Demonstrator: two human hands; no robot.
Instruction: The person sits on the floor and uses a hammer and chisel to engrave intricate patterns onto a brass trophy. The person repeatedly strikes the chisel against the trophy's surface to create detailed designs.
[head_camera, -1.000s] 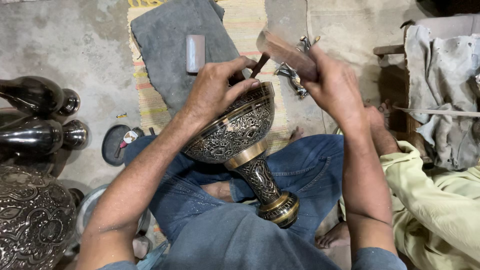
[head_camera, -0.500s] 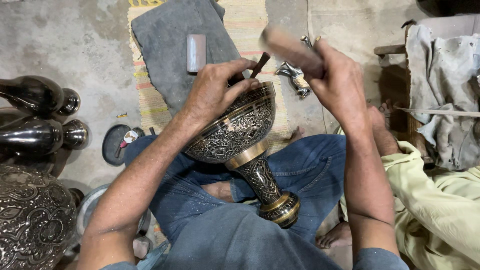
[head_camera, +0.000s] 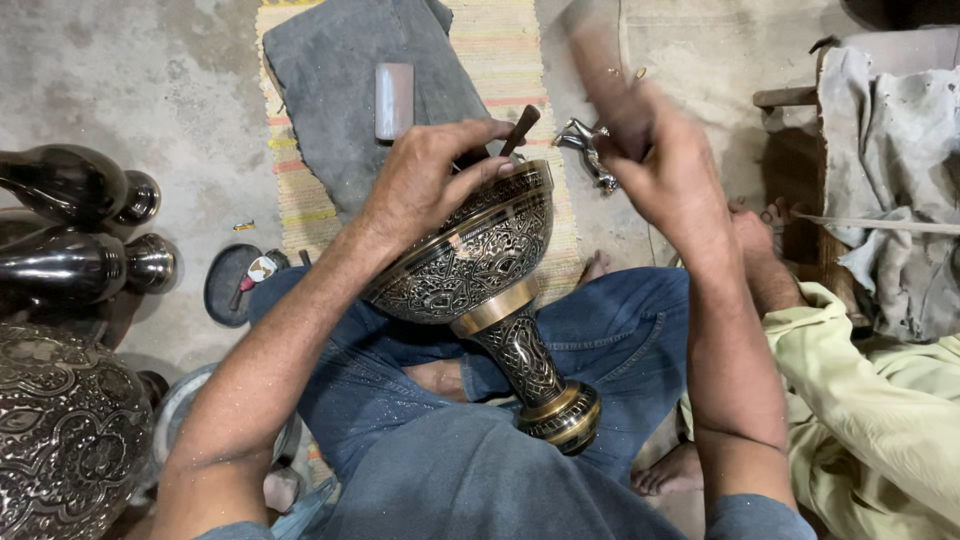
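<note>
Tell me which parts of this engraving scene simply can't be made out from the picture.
- The wooden mallet in the right hand: motion-blurred, its shape unclear.
- The chisel tip: hidden behind the left hand and the goblet rim.
- The goblet's inside: turned away from the head camera.
- The engraved vessel at lower left: cut off by the frame edge.
- The person in the pale shirt: mostly outside the right edge.

Black goblet (head_camera: 470, 260), engraved brass scrollwork
</note>
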